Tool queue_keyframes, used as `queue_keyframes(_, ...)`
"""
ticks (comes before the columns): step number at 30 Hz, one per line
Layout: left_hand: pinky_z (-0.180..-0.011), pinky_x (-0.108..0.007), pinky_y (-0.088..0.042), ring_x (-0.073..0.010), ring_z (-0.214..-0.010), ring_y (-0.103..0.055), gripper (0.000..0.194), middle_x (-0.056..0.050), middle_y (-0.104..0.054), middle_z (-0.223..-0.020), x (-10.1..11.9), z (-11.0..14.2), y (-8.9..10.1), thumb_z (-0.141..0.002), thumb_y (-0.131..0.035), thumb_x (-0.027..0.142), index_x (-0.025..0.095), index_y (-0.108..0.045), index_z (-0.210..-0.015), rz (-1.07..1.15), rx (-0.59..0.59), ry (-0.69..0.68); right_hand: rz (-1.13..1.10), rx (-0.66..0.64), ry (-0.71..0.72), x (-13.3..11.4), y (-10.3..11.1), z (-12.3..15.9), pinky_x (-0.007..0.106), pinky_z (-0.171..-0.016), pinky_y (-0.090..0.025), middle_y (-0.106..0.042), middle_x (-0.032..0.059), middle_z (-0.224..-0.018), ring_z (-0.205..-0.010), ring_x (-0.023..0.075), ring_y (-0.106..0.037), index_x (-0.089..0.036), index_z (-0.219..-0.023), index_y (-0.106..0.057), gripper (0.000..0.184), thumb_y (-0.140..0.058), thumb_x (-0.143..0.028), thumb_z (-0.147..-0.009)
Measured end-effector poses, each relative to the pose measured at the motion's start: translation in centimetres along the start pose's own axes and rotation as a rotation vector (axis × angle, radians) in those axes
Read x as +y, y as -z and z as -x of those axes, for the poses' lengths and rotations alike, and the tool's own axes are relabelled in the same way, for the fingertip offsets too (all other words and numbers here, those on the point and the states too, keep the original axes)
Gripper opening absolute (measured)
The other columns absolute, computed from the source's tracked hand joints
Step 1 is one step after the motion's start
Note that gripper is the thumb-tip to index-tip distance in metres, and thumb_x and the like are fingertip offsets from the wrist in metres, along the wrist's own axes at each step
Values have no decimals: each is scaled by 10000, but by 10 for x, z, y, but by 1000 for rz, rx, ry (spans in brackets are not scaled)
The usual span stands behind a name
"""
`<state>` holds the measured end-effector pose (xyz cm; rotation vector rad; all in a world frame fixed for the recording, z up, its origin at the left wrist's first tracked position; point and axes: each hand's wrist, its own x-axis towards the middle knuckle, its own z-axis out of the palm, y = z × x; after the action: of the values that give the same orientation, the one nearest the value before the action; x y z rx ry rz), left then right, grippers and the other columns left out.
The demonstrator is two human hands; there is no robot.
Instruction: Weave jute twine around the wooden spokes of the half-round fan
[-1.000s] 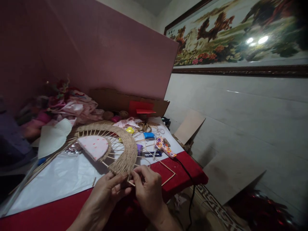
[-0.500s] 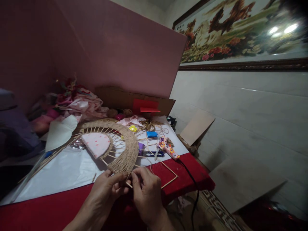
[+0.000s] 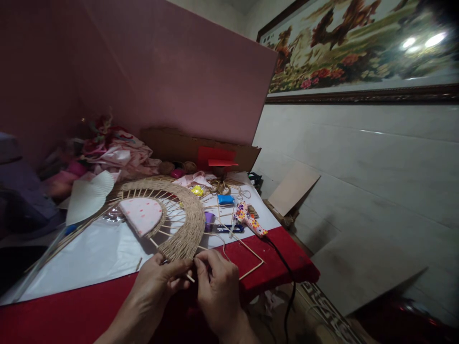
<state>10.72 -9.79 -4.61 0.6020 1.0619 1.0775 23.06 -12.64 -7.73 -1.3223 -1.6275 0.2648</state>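
Note:
A half-round fan [image 3: 191,212] woven of twine over thin wooden sticks lies tilted in front of me. At its centre is a half-disc of white cloth with pink dots [image 3: 141,215]. My left hand [image 3: 161,277] grips the woven band's near end, thumb on top, and a stick end pokes out by its fingers. Right beside it, my right hand [image 3: 217,277] pinches at the outer edge of the band, apparently on the twine [image 3: 223,243], which loops away behind the fingers. The fingertips hide the exact spot.
A flower-patterned glue gun [image 3: 249,219] with a black cord lies to the right, near a blue cutter [image 3: 230,229] and a blue packet [image 3: 225,199]. Thin sticks form a corner [image 3: 261,261] at the red cloth's edge. Pink fabric [image 3: 122,155] is heaped at the back left.
Both hands stay at the band's near end. The fan has shifted very slightly left and down, and the right fingers have moved a little at its edge.

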Motion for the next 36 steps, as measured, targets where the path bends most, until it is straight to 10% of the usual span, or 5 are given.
queue_keyframes(18, -389, -244, -496, -161, -415, -587, 372, -65, -651, -520, -3, -4, 3, -404, -849, 105, 85, -592, -673, 52, -22, -41, -97, -77, -14, 2, 10, 1, 229, -616, -389, -644, 23, -775, -706, 148, -591, -198, -829, -569, 122, -463, -199, -888)
queue_keyframes(36, -466, -259, -536, -168, -519, -638, 116, -96, -690, -638, 5, 9, -1, -646, -664, -1, 96, -609, -678, 30, -29, 68, -113, -38, -43, -2, 7, -5, 208, -491, -304, -600, -14, -603, -499, 91, -497, -182, -731, -590, 150, -493, -179, -846)
